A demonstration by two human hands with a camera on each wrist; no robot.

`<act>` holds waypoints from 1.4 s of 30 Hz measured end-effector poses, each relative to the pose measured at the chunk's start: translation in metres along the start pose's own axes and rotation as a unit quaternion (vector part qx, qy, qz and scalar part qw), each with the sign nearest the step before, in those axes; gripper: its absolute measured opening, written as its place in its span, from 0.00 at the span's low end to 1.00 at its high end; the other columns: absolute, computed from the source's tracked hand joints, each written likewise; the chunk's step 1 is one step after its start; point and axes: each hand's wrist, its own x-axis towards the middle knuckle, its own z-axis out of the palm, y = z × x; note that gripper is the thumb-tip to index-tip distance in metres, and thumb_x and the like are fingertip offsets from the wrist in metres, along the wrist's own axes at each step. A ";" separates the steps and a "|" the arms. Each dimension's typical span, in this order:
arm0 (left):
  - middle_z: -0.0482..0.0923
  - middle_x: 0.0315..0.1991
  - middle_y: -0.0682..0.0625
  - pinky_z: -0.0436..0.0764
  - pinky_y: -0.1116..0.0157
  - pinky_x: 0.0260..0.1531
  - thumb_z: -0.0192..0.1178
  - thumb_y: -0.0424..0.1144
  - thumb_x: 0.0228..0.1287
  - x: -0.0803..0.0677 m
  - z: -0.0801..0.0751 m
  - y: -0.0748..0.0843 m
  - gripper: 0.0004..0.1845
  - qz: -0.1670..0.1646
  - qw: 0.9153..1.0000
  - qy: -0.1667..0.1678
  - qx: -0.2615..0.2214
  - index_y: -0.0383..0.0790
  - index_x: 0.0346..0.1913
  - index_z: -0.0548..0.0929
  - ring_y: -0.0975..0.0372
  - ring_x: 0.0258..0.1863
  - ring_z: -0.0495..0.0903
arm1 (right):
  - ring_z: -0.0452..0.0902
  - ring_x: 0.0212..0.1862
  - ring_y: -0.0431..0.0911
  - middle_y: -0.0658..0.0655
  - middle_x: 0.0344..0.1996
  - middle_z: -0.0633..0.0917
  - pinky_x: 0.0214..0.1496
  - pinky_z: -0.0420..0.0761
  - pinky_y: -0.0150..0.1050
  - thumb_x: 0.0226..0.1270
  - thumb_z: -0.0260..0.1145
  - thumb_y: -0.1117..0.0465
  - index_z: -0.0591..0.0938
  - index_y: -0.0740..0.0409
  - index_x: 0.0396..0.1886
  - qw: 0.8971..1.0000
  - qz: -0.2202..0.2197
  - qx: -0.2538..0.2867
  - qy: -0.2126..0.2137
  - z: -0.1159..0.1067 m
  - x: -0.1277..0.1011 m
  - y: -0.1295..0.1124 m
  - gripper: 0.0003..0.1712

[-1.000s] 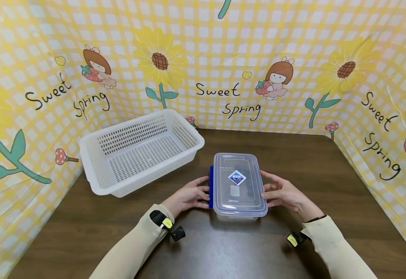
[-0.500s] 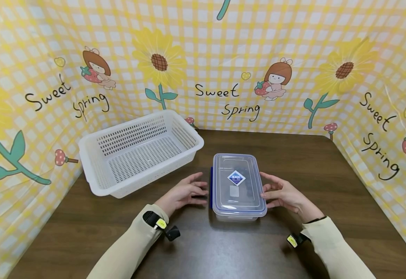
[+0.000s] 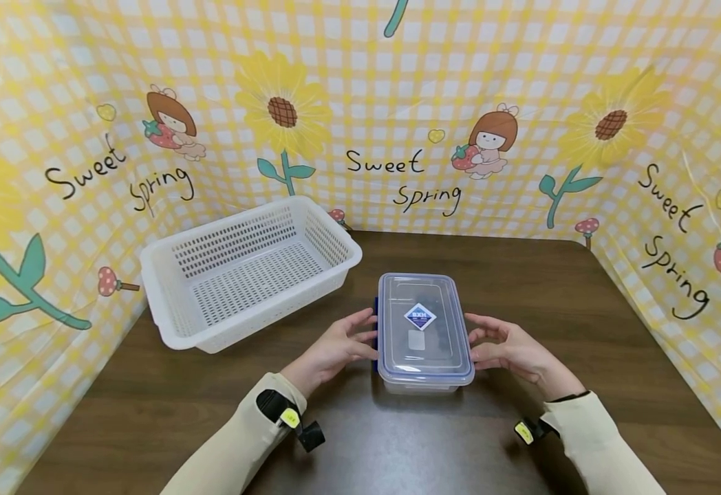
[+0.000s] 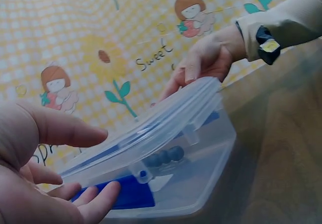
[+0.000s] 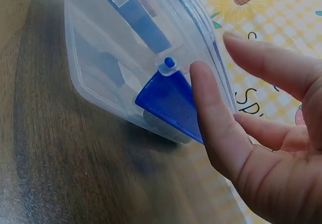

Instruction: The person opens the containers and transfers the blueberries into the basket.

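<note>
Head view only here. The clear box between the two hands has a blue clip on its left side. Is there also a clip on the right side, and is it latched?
Observer: Yes. The right wrist view shows a blue clip on that side. It is swung outward from the box, not latched, and the right hand's fingers lie against it.
Operator: And the left clip?
Observer: In the left wrist view the left clip also flares outward, low down, just above the left hand's fingers.
Operator: Does the lid sit flat on the box?
Observer: It seems not. In that view the lid looks raised, with a gap under its near edge, and dark round things show inside.
</note>
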 end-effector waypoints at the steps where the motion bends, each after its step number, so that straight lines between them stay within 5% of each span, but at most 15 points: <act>1: 0.54 0.75 0.33 0.73 0.49 0.64 0.61 0.13 0.52 -0.001 0.002 -0.001 0.49 0.006 1.000 0.002 0.010 0.28 0.77 0.50 0.41 0.71 0.60 | 0.84 0.41 0.46 0.58 0.43 0.78 0.47 0.87 0.46 0.63 0.66 0.76 0.47 0.78 0.74 1.000 0.000 -0.004 0.000 0.001 0.000 0.000 0.48; 10: 0.57 0.73 0.33 0.83 0.63 0.49 0.59 0.08 0.46 0.000 0.008 -0.006 0.49 0.029 0.999 0.012 0.023 0.25 0.75 0.54 0.43 0.65 0.67 | 0.83 0.41 0.45 0.58 0.43 0.77 0.48 0.86 0.44 0.62 0.68 0.75 0.51 0.80 0.73 1.000 -0.006 -0.022 -0.001 0.001 0.000 0.002 0.46; 42: 0.57 0.73 0.34 0.83 0.58 0.51 0.60 0.08 0.43 -0.002 0.014 0.013 0.50 0.052 0.998 0.020 0.040 0.27 0.74 0.57 0.43 0.62 0.71 | 0.83 0.40 0.44 0.58 0.44 0.79 0.44 0.87 0.38 0.61 0.64 0.80 0.52 0.80 0.72 0.998 -0.060 -0.010 -0.008 0.004 -0.008 -0.014 0.44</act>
